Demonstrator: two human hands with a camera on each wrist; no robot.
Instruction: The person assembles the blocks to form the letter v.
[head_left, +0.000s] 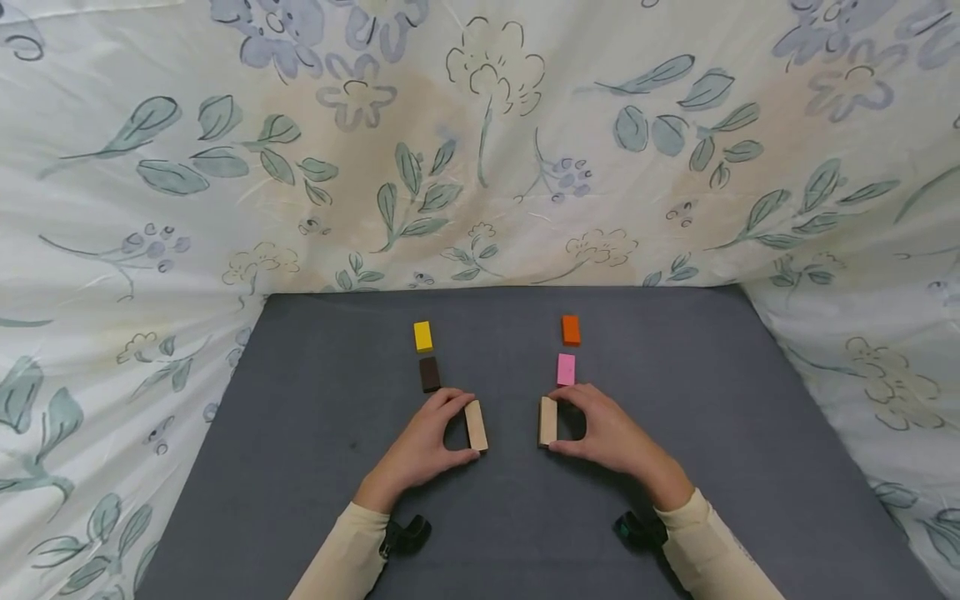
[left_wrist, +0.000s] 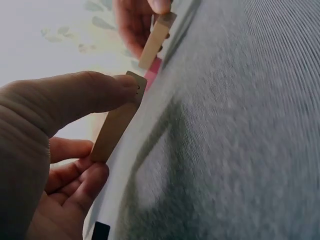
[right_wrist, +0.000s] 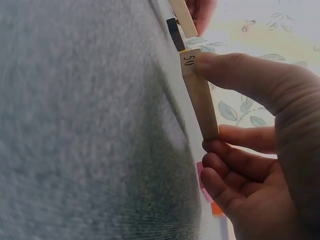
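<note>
My left hand (head_left: 429, 443) pinches a plain wooden block (head_left: 476, 426) by its two ends, thumb at the near end and fingers at the far end. Facing it across a gap, my right hand (head_left: 611, 433) holds a second wooden block (head_left: 548, 422) in the same way. The right wrist view shows the number 50 on the near end of that right block (right_wrist: 202, 100). Just beyond the left fingers lies a dark brown block (head_left: 430, 375), and beyond the right fingers a pink block (head_left: 566, 369).
Farther back lie a yellow block (head_left: 423, 336) on the left and an orange block (head_left: 571, 330) on the right. All stand on a dark grey cloth-covered table (head_left: 510, 533). Flower-patterned fabric (head_left: 495, 208) hangs behind the table and at both sides.
</note>
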